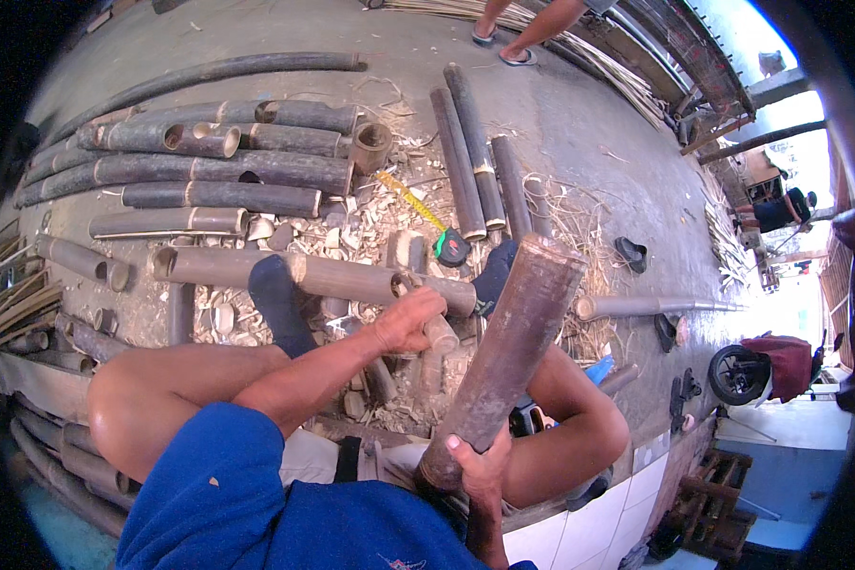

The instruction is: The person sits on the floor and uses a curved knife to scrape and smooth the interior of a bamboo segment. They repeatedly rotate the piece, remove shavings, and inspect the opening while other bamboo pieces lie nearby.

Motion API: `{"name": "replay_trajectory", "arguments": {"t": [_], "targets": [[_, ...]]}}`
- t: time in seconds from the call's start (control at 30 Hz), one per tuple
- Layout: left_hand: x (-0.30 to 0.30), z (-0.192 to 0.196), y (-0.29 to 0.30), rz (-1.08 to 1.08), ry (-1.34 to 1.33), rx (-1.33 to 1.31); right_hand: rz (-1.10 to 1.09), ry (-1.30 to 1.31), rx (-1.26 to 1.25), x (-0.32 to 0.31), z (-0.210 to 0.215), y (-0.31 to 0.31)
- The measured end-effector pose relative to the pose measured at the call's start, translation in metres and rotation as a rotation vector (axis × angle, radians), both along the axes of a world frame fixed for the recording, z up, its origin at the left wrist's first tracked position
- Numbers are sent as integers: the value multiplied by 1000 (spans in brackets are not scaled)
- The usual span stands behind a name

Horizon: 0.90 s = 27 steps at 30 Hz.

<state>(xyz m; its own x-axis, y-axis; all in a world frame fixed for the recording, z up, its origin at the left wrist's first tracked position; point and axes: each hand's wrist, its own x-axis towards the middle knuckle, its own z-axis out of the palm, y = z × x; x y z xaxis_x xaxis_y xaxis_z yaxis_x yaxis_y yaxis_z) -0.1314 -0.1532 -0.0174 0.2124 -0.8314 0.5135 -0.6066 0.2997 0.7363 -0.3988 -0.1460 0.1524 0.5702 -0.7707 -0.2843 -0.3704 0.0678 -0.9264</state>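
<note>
My left hand [408, 320] is closed round a short pale wooden piece [441, 335], perhaps a tool handle; its far end is partly hidden. It sits just over a long bamboo tube [337, 278] with a cut opening, which lies crosswise between my feet. My dark-socked left foot [280, 294] rests across that tube, and my other foot [494, 275] is by its right end. My right hand [484, 465] grips the lower part of a thick brown bamboo section [513, 351]. That section leans up and away to the right, over my right thigh.
Several bamboo tubes [266, 169], some with round holes, lie at the far left. A yellow tape measure [452, 248] is pulled out over wood shavings [399, 171]. More poles [461, 161] lie ahead. Another person's legs [541, 27] are at the top; a motorbike [769, 369] stands right.
</note>
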Motion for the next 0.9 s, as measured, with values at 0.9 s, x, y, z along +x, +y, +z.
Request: {"name": "replay_trajectory", "arguments": {"t": [0.9], "targets": [[22, 2, -10, -46, 117, -4, -106, 96, -223, 60, 9, -7]]}}
